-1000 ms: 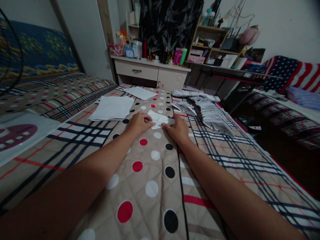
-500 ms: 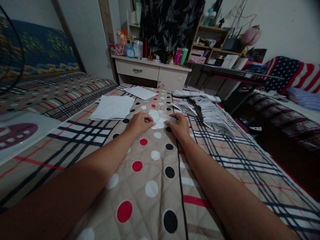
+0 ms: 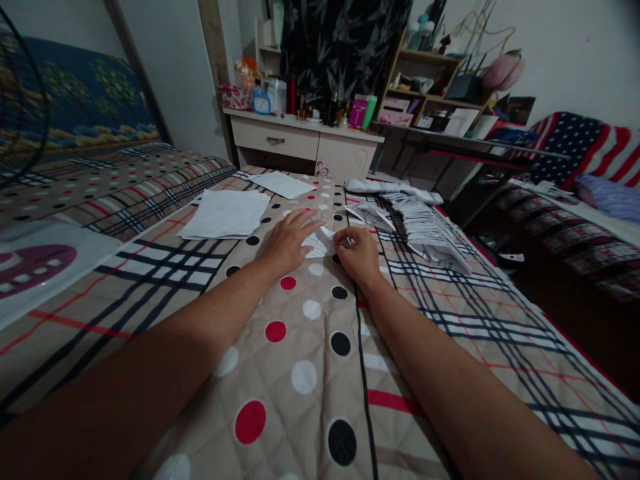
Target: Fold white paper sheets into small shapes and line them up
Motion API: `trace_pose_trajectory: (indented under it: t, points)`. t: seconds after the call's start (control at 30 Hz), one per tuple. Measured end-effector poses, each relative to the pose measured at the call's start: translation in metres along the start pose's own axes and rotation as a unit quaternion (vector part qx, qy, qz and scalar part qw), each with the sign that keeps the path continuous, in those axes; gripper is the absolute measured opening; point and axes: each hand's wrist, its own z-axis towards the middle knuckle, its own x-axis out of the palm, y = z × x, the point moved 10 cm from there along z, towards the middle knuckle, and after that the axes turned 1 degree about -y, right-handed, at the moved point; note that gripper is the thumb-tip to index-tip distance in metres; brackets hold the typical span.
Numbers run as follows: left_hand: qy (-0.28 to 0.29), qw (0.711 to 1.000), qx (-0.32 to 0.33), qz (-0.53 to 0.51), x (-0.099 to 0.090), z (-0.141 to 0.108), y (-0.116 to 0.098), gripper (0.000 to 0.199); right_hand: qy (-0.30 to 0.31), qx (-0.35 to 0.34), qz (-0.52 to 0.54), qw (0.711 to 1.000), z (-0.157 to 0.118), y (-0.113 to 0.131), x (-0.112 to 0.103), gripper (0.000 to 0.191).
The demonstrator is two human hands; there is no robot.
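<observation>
A small folded sheet of white paper [image 3: 318, 245] lies on the dotted bedspread [image 3: 327, 373] between my hands. My left hand [image 3: 287, 243] rests at its left side, fingers stretched out and spread over the paper. On the other side my right hand [image 3: 359, 252] pinches the paper's right part, where a flap stands slightly raised. Left of my hands lies a stack of white sheets [image 3: 225, 213], with a further white sheet [image 3: 283, 185] behind it. To the right are a folded paper piece [image 3: 371, 215] and a long row of folded papers [image 3: 433, 227].
A white dresser [image 3: 295, 141] with bottles and a blue clock [image 3: 261, 101] stands beyond the bed. At the left edge lies a plastic bag [image 3: 45, 270] with a purple print. The bed's right edge drops to a dark floor [image 3: 575, 313].
My left hand has opened from a pinch and spread its fingers over the paper. My right hand has curled its fingers inward, and the paper's right flap has lifted.
</observation>
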Motion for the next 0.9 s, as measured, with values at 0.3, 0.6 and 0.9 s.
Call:
trace_pose_trajectory:
  t: [0.3, 0.6, 0.9]
  points:
    - [0.008, 0.999, -0.025, -0.019, 0.011, 0.0, 0.016, 0.04, 0.001, 0.086, -0.025, 0.996, -0.002, -0.019, -0.002, 0.023]
    - [0.003, 0.988, -0.108, -0.114, 0.017, -0.003, 0.044, 0.025, 0.025, 0.063, -0.055, 0.996, -0.001, -0.012, 0.0, 0.036]
    - [-0.011, 0.979, -0.112, -0.17, 0.011, -0.002, 0.041, 0.02, 0.074, 0.093, -0.033, 0.992, -0.001, -0.025, 0.012, 0.026]
